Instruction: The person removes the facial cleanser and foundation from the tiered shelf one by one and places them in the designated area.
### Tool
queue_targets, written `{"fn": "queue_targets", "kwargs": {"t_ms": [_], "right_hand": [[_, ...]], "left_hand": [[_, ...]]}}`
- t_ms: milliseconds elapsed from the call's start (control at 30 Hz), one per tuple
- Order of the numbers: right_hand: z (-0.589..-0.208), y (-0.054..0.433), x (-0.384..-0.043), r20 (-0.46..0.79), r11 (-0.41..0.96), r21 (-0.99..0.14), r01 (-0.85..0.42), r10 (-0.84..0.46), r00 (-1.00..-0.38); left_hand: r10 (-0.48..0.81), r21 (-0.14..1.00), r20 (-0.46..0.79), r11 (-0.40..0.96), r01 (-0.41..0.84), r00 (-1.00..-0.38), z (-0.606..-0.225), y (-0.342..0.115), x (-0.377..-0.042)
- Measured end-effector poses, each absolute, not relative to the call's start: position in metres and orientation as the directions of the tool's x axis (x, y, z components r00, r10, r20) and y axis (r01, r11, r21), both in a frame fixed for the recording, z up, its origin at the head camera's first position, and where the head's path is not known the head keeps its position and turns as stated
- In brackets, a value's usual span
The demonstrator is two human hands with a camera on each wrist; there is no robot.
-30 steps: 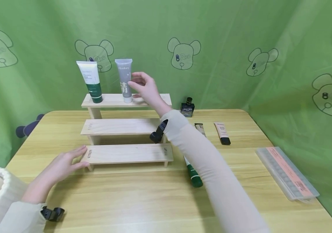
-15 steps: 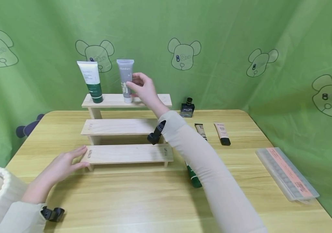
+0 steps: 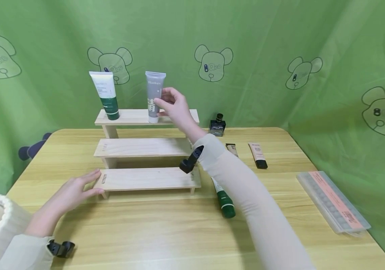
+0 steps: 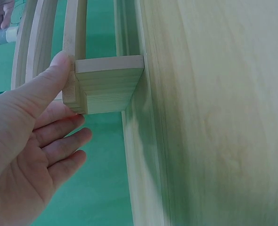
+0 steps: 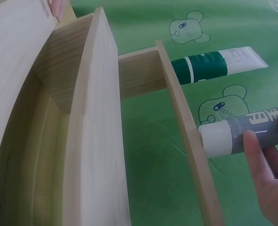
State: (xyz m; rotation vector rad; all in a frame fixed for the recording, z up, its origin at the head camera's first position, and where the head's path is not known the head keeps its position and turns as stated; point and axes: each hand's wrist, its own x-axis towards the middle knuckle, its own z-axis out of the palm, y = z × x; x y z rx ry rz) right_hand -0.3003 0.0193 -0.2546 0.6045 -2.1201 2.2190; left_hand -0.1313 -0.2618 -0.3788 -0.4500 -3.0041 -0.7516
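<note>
On the top tier of a three-step wooden display shelf (image 3: 145, 178), my right hand (image 3: 179, 110) pinches a grey squeeze tube (image 3: 154, 95) between thumb and fingers. Its white cap (image 5: 216, 139) points down, at the tier's front edge in the right wrist view. To its left a white and green squeeze tube (image 3: 106, 95) stands on its cap, leaning slightly. My left hand (image 3: 71, 193) grips the left end of the lowest tier. In the left wrist view the thumb (image 4: 56, 77) lies on one side of that board (image 4: 75, 37) and the index finger on the other.
Right of the shelf are a dark perfume bottle (image 3: 217, 125), a small beige tube (image 3: 231, 149) partly behind the sleeve, a pink BB cream tube (image 3: 258, 155) and a green-capped tube (image 3: 225, 204). A clear plastic case (image 3: 332, 200) lies at right, a white ribbed basket (image 3: 1, 221) at left.
My right hand has moved the grey tube to the right and slightly nearer the top tier's front edge. The left hand stays in place on the lowest tier.
</note>
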Motion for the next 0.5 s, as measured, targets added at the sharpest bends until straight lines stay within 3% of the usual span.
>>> {"fn": "queue_targets", "kwargs": {"t_ms": [500], "right_hand": [[-0.26,0.069,-0.271,0.244,-0.082,-0.97,-0.231,-0.236,-0.941]], "left_hand": [[0.268,0.458,0.071,0.847,0.27,-0.961,-0.38,-0.263,-0.132]]}}
